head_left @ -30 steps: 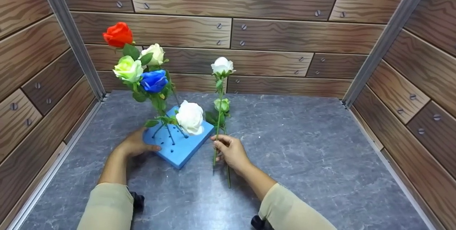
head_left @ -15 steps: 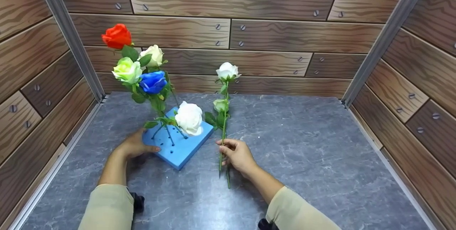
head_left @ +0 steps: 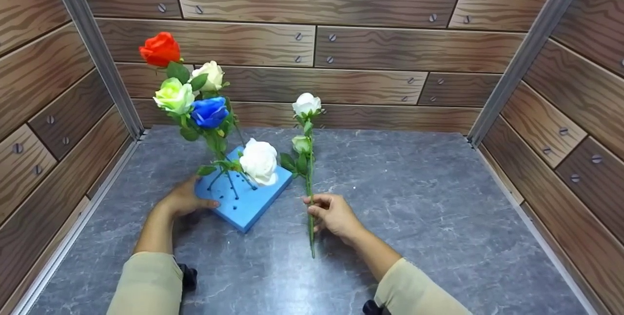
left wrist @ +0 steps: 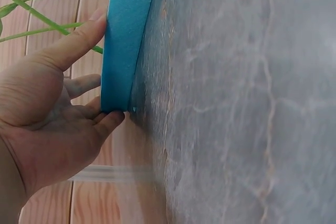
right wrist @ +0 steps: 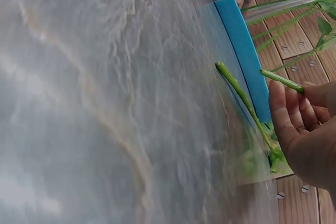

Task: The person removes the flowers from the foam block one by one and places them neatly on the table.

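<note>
A white artificial rose (head_left: 306,105) stands nearly upright, its green stem pinched between the thumb and fingers of my right hand (head_left: 335,217). In the right wrist view the cut end of that held stem (right wrist: 282,81) sticks out past the fingertips, above the table. Behind it a second rose, pale green (head_left: 302,144), lies on the table with its stem partly hidden. My left hand (head_left: 184,199) grips the near left corner of a blue foam block (head_left: 248,212) with holes, thumb on top. Stuck in the block are several roses, among them a red one (head_left: 160,49), a blue one (head_left: 209,112) and a large white one (head_left: 259,161).
The grey marbled tabletop (head_left: 414,207) extends around the block and out to the right. Wood-patterned walls (head_left: 370,47) close it in at the back and both sides, with metal posts at the corners.
My right hand has moved right and slightly toward me with the white rose, which now stands in line with the lying rose's stem. The left hand and the foam block have stayed put.
</note>
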Motion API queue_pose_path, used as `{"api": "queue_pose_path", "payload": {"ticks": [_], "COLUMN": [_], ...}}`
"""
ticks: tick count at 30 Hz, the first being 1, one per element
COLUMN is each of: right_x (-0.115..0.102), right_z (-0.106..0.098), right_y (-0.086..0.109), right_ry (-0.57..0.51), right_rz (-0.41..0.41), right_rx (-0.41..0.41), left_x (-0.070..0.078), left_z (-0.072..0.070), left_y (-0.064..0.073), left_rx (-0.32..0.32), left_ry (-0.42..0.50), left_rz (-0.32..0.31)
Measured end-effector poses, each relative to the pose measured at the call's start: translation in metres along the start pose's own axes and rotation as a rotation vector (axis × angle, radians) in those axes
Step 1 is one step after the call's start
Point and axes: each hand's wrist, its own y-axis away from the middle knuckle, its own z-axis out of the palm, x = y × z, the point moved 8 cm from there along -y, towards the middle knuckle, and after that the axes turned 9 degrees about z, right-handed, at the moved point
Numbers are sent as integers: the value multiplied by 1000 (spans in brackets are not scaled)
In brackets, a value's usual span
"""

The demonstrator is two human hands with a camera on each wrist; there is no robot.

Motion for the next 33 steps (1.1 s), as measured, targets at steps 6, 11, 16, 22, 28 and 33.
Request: {"api": "queue_pose_path", "payload": {"ticks": [6,11,16,22,28,33], "right_x": [4,4,3,4,8,10], "right_z": [-9,-12,-15,-19,-25,-30], "right_y": [2,5,8,10,11,12], "right_ry": [3,-12,13,29,23,29], "right_rz": [32,35,32,46,69,73], "right_rx": [-14,-37,-47,-58,-45,-37], "left_x": [-2,-4,-4,-5,-4,-4], "left_z": [0,-1,-2,-1,-1,0], "left_y": [-1,-2,-2,0,0,0], "left_rx": [-2,3,-1,-11,-12,-8], "left_ry": [3,-9,-16,-12,-31,-14], "left_rz": [-2,3,-6,-19,-26,-24]}}
